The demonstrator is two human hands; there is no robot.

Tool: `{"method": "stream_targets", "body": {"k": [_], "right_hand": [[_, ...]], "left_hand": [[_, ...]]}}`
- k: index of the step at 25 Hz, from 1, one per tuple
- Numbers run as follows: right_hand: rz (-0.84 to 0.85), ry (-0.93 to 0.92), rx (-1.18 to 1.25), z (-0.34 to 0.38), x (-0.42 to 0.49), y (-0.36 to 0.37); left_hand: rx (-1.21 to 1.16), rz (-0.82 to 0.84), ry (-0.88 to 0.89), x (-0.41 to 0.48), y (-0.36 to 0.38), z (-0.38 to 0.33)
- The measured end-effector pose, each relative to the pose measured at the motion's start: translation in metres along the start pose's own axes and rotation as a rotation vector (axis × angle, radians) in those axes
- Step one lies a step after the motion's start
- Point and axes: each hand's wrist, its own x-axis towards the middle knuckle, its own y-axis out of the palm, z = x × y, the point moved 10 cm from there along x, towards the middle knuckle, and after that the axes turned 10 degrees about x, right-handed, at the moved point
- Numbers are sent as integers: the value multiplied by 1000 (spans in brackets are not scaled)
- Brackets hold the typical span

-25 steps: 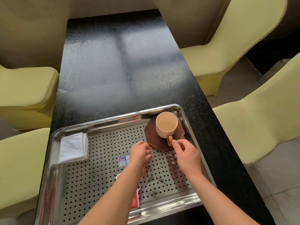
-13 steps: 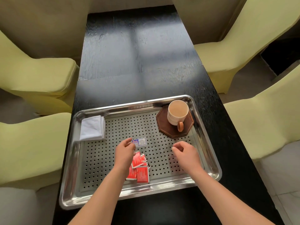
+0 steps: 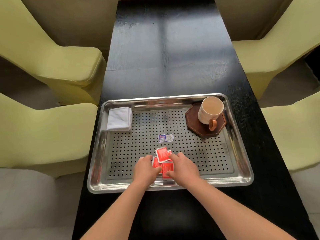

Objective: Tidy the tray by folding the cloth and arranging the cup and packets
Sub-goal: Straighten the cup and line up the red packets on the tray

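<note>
The red packets (image 3: 163,161) lie in a loose overlapping pile at the tray's (image 3: 242,153) 6 o'clock edge. Your left hand (image 3: 146,168) and right hand (image 3: 183,168) press in on them from 9 and 3 o'clock, fingers curled against the pile. The folded cloth (image 3: 119,119) sits at 10 o'clock. The cup (image 3: 210,110) stands upright on its coaster (image 3: 194,118) at 2 o'clock.

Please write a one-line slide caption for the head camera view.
Both hands, left hand and right hand, gather red packets on the perforated tray; folded cloth and cup sit aside.
</note>
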Motion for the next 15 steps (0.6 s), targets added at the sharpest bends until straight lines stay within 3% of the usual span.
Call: {"method": "stream_targets", "body": {"k": [8, 15], "right_hand": [[-38, 3, -10, -13, 5, 5], [-39, -4, 57, -11, 9, -1]], "left_hand": [[152, -28, 69, 13, 6, -14], [127, -47, 86, 19, 10, -9]]}}
